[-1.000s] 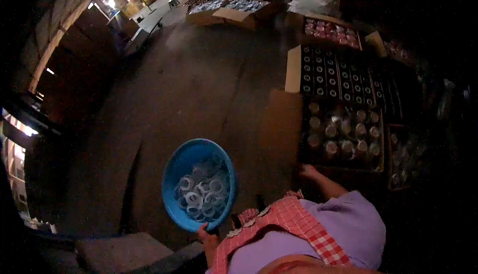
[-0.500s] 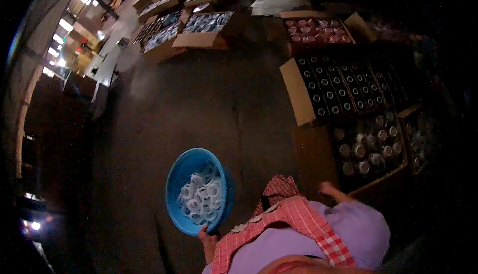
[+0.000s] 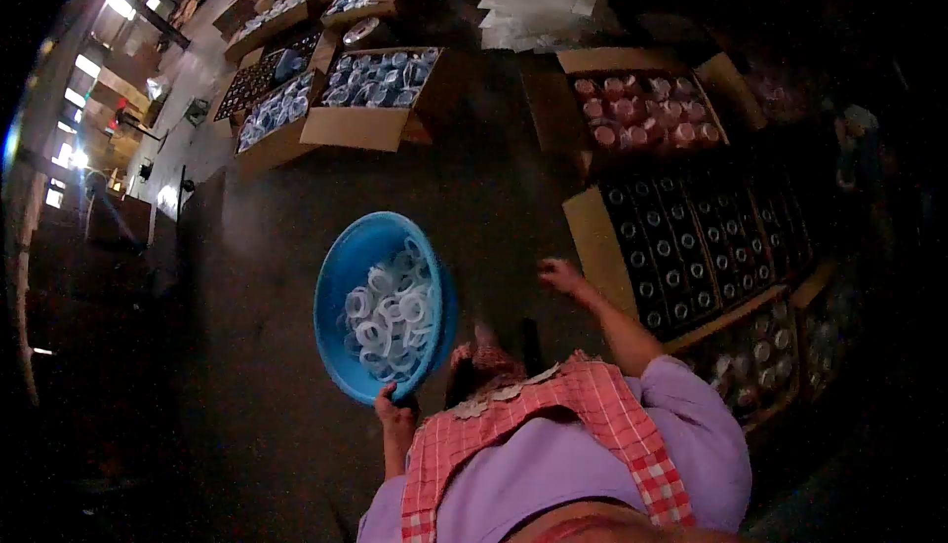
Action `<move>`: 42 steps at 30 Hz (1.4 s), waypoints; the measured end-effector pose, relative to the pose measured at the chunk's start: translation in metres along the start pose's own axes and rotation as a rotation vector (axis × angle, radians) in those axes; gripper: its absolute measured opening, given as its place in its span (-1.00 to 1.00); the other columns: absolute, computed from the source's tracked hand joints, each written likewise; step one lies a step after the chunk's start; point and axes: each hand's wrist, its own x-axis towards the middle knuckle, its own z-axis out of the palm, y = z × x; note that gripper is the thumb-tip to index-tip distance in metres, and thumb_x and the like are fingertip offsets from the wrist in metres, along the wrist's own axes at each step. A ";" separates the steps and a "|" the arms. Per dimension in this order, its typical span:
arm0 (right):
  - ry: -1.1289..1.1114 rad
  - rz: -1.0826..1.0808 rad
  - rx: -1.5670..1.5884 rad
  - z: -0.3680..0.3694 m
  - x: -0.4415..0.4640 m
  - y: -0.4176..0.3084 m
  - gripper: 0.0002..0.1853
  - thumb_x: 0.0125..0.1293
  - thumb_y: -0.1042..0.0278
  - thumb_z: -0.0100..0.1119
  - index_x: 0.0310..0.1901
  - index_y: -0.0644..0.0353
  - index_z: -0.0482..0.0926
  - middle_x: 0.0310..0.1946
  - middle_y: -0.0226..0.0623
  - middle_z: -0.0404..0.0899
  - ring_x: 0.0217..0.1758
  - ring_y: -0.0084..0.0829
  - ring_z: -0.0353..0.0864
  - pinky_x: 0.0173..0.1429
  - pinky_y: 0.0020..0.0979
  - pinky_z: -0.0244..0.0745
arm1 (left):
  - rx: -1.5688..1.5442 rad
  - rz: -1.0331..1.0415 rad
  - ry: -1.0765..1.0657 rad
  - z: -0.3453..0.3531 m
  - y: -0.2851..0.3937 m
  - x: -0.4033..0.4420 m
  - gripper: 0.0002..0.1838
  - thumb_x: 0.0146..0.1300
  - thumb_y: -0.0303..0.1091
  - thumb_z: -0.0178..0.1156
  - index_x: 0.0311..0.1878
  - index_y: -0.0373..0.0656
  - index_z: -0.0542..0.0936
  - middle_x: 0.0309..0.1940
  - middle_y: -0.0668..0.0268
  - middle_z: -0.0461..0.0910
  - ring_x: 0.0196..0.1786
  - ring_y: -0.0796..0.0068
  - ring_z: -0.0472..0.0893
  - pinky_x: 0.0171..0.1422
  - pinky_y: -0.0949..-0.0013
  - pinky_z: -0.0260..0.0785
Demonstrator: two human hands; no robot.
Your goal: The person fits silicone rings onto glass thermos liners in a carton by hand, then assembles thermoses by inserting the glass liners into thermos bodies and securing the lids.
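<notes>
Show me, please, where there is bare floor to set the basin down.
The floor ahead looks bare, bordered by the blue basin, the box of bluish items and the box of pink items. The right side is crowded, boxes standing close together. The far left is too dark to judge.

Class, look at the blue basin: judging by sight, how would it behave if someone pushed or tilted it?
The blue basin probably keeps its shape, since its rim looks round and unsagging though only the left hand grips it. The loose white rings inside would likely slide toward whichever side dips.
</notes>
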 end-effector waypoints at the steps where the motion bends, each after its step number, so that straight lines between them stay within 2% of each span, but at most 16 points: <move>1: -0.054 -0.106 -0.229 0.015 0.000 -0.028 -0.64 0.10 0.32 0.17 -0.07 0.28 0.49 -0.23 -0.21 0.55 -0.27 -0.47 0.52 -0.20 -0.41 0.45 | -0.025 -0.042 -0.024 0.002 -0.005 0.014 -0.70 0.12 -0.25 0.01 -0.25 -0.33 0.47 -0.35 0.07 0.52 -0.42 0.17 0.52 -0.29 0.27 0.45; 5: -0.007 -0.075 -0.059 -0.039 0.104 -0.107 -0.66 0.14 0.34 0.14 -0.04 0.26 0.48 -0.21 -0.24 0.56 -0.18 -0.43 0.54 -0.09 -0.42 0.44 | -0.142 -0.214 0.069 0.074 0.053 0.082 -0.75 0.09 -0.24 0.03 -0.28 -0.24 0.46 -0.38 0.17 0.50 -0.45 0.28 0.48 -0.34 0.31 0.38; 7: 0.187 -0.102 0.026 -0.103 0.156 -0.024 -0.67 0.19 0.29 0.12 -0.03 0.24 0.47 -0.17 -0.20 0.52 -0.24 -0.40 0.51 -0.10 -0.33 0.43 | -0.098 -0.088 0.085 0.202 0.099 0.123 -0.86 0.03 -0.33 0.07 -0.34 -0.14 0.42 -0.46 0.29 0.46 -0.50 0.36 0.43 -0.45 0.35 0.29; 8: 0.416 -0.047 -0.091 -0.130 0.153 0.039 -0.68 0.11 0.34 0.18 -0.08 0.23 0.51 -0.29 -0.26 0.57 -0.32 -0.40 0.56 -0.30 -0.39 0.48 | -0.089 -0.060 0.066 0.257 0.115 0.146 -0.88 0.01 -0.36 0.08 -0.35 -0.11 0.41 -0.47 0.33 0.46 -0.51 0.38 0.42 -0.47 0.36 0.27; 10: 0.281 0.279 0.054 -0.168 0.092 0.040 -0.71 0.04 0.30 0.21 -0.19 0.22 0.55 -0.52 -0.27 0.53 -0.73 -0.44 0.38 -0.66 -0.36 0.28 | 0.011 -0.176 0.036 0.301 0.157 0.157 -0.85 0.00 -0.34 0.08 -0.32 -0.12 0.43 -0.42 0.31 0.47 -0.43 0.35 0.44 -0.40 0.36 0.32; 13: 0.263 0.756 -0.053 -0.212 0.023 0.047 -0.75 0.07 0.32 0.18 -0.22 0.24 0.55 -0.50 -0.27 0.53 -0.66 -0.43 0.40 -0.60 -0.36 0.31 | 0.056 -0.127 0.161 0.364 0.225 0.202 -0.82 0.05 -0.37 0.08 -0.26 -0.18 0.46 -0.38 0.30 0.49 -0.35 0.37 0.47 -0.30 0.36 0.35; 16: 0.300 0.941 -0.083 -0.241 0.011 0.062 -0.79 0.11 0.33 0.15 -0.25 0.26 0.54 -0.48 -0.27 0.53 -0.60 -0.43 0.42 -0.54 -0.37 0.33 | 0.003 -0.140 0.187 0.372 0.199 0.234 -0.80 0.08 -0.38 0.08 -0.22 -0.24 0.49 -0.35 0.28 0.51 -0.28 0.39 0.50 -0.23 0.36 0.37; 23: 0.412 0.644 0.005 -0.380 0.318 0.019 -0.84 0.19 0.37 0.08 -0.32 0.30 0.54 -0.44 -0.28 0.53 -0.44 -0.43 0.47 -0.39 -0.38 0.40 | -0.185 -0.367 0.129 0.478 0.200 0.376 -0.73 0.00 -0.26 0.16 -0.27 -0.23 0.52 -0.46 0.24 0.55 -0.40 0.34 0.54 -0.31 0.38 0.39; 26: 0.405 0.161 0.280 -0.458 0.590 -0.044 -0.84 0.22 0.39 0.05 -0.35 0.31 0.54 -0.42 -0.28 0.53 -0.38 -0.43 0.49 -0.33 -0.39 0.43 | -0.356 -0.296 0.288 0.573 0.235 0.417 -0.84 -0.08 -0.46 0.10 -0.35 -0.17 0.45 -0.41 0.26 0.47 -0.36 0.25 0.47 -0.27 0.29 0.39; 27: 0.243 -0.354 -0.177 -0.492 0.682 -0.046 -0.84 0.22 0.42 0.06 -0.21 0.28 0.51 -0.36 -0.34 0.51 -0.35 -0.47 0.48 -0.31 -0.38 0.43 | -0.374 -0.276 0.303 0.585 0.236 0.431 -0.83 -0.09 -0.47 0.11 -0.35 -0.17 0.45 -0.40 0.26 0.47 -0.36 0.25 0.47 -0.26 0.27 0.39; 28: 0.170 -0.227 0.277 -0.477 0.708 -0.132 -0.83 0.28 0.34 -0.03 -0.22 0.22 0.49 -0.36 -0.39 0.48 -0.35 -0.49 0.45 -0.32 -0.38 0.41 | -0.387 -0.255 0.309 0.588 0.231 0.445 -0.83 -0.10 -0.48 0.12 -0.35 -0.18 0.45 -0.40 0.25 0.47 -0.36 0.24 0.47 -0.25 0.26 0.40; 30: 0.259 -0.145 -0.171 -0.473 0.783 -0.234 -0.74 0.33 0.28 -0.21 -0.40 0.18 0.45 -0.51 -0.43 0.38 -0.49 -0.55 0.33 -0.41 -0.46 0.31 | -0.407 -0.210 0.364 0.607 0.234 0.481 -0.81 -0.13 -0.49 0.13 -0.35 -0.20 0.45 -0.38 0.24 0.46 -0.35 0.22 0.47 -0.23 0.23 0.40; 32: 0.092 -0.261 -0.147 -0.473 0.852 -0.261 -0.78 0.30 0.30 -0.18 -0.39 0.18 0.45 -0.52 -0.43 0.36 -0.50 -0.55 0.31 -0.41 -0.46 0.31 | -0.434 -0.177 0.424 0.640 0.246 0.529 -0.79 -0.15 -0.50 0.15 -0.34 -0.22 0.45 -0.37 0.23 0.46 -0.34 0.21 0.47 -0.21 0.20 0.41; 36: 0.011 -0.227 -1.219 -0.458 0.878 -0.293 -0.77 0.20 0.26 -0.02 -0.20 0.20 0.49 -0.41 -0.25 0.46 -0.39 -0.37 0.43 -0.27 -0.31 0.38 | -0.519 -0.086 0.511 0.693 0.239 0.593 -0.75 -0.19 -0.53 0.17 -0.33 -0.25 0.45 -0.34 0.20 0.45 -0.33 0.17 0.48 -0.17 0.13 0.42; 38: -0.102 -0.019 -0.973 -0.456 0.896 -0.292 -0.77 0.20 0.26 0.00 -0.21 0.21 0.50 -0.41 -0.24 0.47 -0.38 -0.37 0.44 -0.27 -0.31 0.39 | -0.644 -0.268 0.454 0.710 0.249 0.626 -0.70 -0.21 -0.53 0.18 -0.29 -0.25 0.45 -0.32 0.18 0.44 -0.32 0.16 0.48 -0.18 0.11 0.42; 42: -0.167 0.352 -0.565 -0.457 0.954 -0.278 -0.77 0.18 0.26 0.02 -0.22 0.22 0.51 -0.39 -0.22 0.49 -0.37 -0.35 0.46 -0.27 -0.30 0.40 | -0.692 -0.211 0.495 0.746 0.265 0.683 -0.71 -0.19 -0.53 0.17 -0.28 -0.25 0.43 -0.34 0.19 0.44 -0.32 0.15 0.48 -0.24 0.11 0.43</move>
